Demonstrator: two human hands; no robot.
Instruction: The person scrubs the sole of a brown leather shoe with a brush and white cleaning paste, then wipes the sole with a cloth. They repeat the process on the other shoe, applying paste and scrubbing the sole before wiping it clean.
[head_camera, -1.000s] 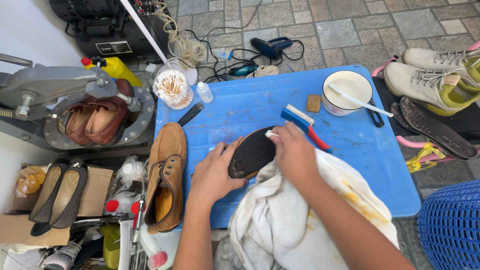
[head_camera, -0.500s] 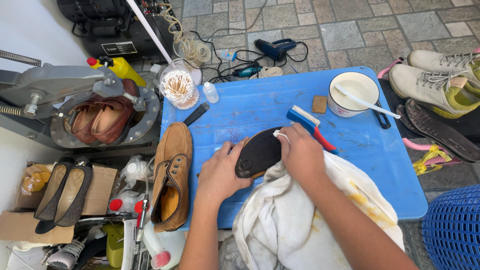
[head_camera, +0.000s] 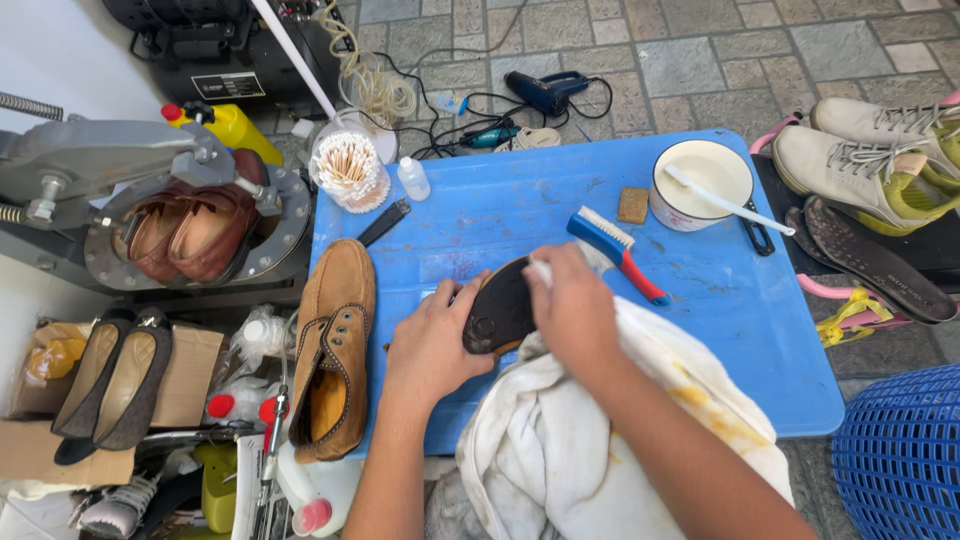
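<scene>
I am looking down at a blue table (head_camera: 560, 215); every place here is given from it. Near its front edge my left hand (head_camera: 432, 345) grips a dark shoe sole (head_camera: 500, 310), fingers curled under its near end. My right hand (head_camera: 572, 310) is clenched around a fold of stained white cloth (head_camera: 560, 450) and pressed onto the sole's far end. Compared with a second ago, the sole is tilted more steeply and my right hand has slid further across it, so the wiping looks well under way. A blue brush with a red handle (head_camera: 618, 250) lies just beyond my right hand. A tan suede shoe (head_camera: 335, 345) rests along the table's left edge. A white bowl (head_camera: 700, 180) with a stick across it sits toward the far right corner.
</scene>
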